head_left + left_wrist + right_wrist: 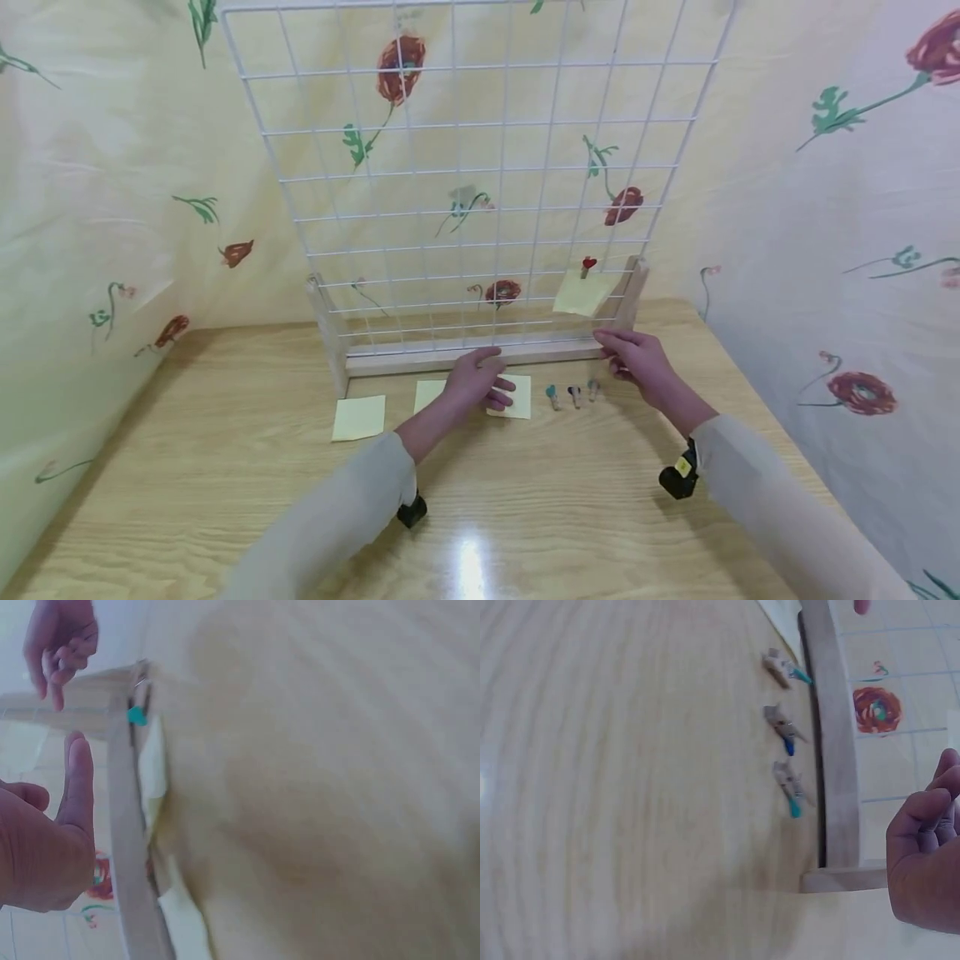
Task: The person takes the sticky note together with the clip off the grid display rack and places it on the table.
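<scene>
My left hand (474, 382), fingers extended and holding nothing, hovers over the middle sticky notes in the head view, overlapping a pale yellow note (519, 398). At the right end of the grid's wooden base is my right hand (637, 360), its fingers loosely bent with nothing visible in them. Just above it, a yellow note (581, 293) hangs tilted on the white wire grid (480, 173), clipped by a small clothespin with a red heart (588, 264). Between the hands lie three small clothespins: one teal (787, 669), one dark blue (784, 729), another teal (790, 789).
Two more notes lie along the base: one at the left (358, 417), another (428, 393) partly behind my left arm. The grid leans back in a wooden stand (405, 362) on the wood-grain table (225, 467). Flower-patterned cloth (847, 250) encloses the back and sides.
</scene>
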`<state>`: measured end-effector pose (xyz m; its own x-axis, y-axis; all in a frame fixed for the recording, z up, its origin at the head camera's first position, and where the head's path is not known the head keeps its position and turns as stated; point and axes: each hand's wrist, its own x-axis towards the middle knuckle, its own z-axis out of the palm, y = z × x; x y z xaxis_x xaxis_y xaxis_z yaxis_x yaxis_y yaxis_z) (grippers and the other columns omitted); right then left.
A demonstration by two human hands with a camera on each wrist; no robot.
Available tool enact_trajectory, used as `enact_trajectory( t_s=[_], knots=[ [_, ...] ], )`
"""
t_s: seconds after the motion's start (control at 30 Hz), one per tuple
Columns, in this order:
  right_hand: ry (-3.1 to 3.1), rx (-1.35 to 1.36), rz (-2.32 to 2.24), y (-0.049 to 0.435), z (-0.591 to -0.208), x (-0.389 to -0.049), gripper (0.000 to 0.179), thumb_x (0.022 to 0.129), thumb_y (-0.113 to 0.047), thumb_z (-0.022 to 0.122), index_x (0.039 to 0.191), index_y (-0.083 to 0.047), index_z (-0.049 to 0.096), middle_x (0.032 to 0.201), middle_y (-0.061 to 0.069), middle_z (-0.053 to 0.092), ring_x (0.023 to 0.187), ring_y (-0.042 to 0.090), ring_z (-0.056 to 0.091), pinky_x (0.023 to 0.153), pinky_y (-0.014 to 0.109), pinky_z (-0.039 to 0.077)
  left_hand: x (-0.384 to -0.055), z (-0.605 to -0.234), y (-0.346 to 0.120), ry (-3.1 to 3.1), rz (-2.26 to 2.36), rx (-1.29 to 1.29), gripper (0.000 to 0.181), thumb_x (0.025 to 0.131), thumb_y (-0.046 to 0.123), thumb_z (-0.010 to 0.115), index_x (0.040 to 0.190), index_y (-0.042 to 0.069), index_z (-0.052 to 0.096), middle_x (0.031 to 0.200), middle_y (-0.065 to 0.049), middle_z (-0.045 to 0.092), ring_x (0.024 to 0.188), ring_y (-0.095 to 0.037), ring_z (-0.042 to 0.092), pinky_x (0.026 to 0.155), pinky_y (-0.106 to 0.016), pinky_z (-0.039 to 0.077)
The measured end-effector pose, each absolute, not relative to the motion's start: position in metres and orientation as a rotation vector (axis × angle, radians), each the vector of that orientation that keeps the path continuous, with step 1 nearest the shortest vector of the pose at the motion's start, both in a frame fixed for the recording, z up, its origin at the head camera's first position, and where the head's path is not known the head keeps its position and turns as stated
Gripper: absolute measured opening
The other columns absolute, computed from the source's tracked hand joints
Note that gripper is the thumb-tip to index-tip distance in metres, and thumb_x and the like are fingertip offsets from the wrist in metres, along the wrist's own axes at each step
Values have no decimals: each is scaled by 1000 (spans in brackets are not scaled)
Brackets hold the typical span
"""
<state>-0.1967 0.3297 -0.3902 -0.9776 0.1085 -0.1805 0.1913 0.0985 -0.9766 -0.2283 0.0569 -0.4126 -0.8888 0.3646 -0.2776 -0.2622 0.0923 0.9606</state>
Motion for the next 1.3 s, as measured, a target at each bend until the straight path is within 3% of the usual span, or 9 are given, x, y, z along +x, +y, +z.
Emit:
enact_trajectory(
  t_s=[0.17,0.37,0.63,0.93,1.3],
  knots=[
    [2324,297,-2014,328,-383,-199,47,95,-32,62,131,-2,54,85,-6,64,61,4,51,53,19,45,-241,-404,63,1888,1887,129,46,99,17,51,143,6,44,100,-23,70,60,-16,68,60,-28,60],
    [2360,277,-2071,326,-370,-204,51,95,-25,62,139,-3,48,89,-11,66,61,4,50,52,19,43,-249,-396,74,1887,1899,159,40,100,18,51,139,7,50,108,-23,68,76,-22,71,67,-28,61],
    [2401,216,-2132,321,-349,-211,53,94,-17,62,144,-9,44,90,-10,64,61,5,49,54,18,44,-253,-390,89,1916,1907,196,37,99,20,54,134,11,55,116,-20,65,90,-27,69,85,-43,57],
    [2402,130,-2186,316,-333,-218,56,92,-18,66,144,-13,45,92,-9,66,60,7,47,52,20,40,-261,-380,102,1967,1907,307,40,97,19,55,137,15,54,120,-19,63,106,-36,64,78,-38,60],
    [2453,66,-2144,312,-323,-226,61,93,-19,65,148,-20,39,94,-8,67,59,9,48,51,20,38,-272,-364,115,2063,1807,373,41,98,26,57,138,23,53,128,-11,61,112,-33,61,80,-36,59]
  ],
)
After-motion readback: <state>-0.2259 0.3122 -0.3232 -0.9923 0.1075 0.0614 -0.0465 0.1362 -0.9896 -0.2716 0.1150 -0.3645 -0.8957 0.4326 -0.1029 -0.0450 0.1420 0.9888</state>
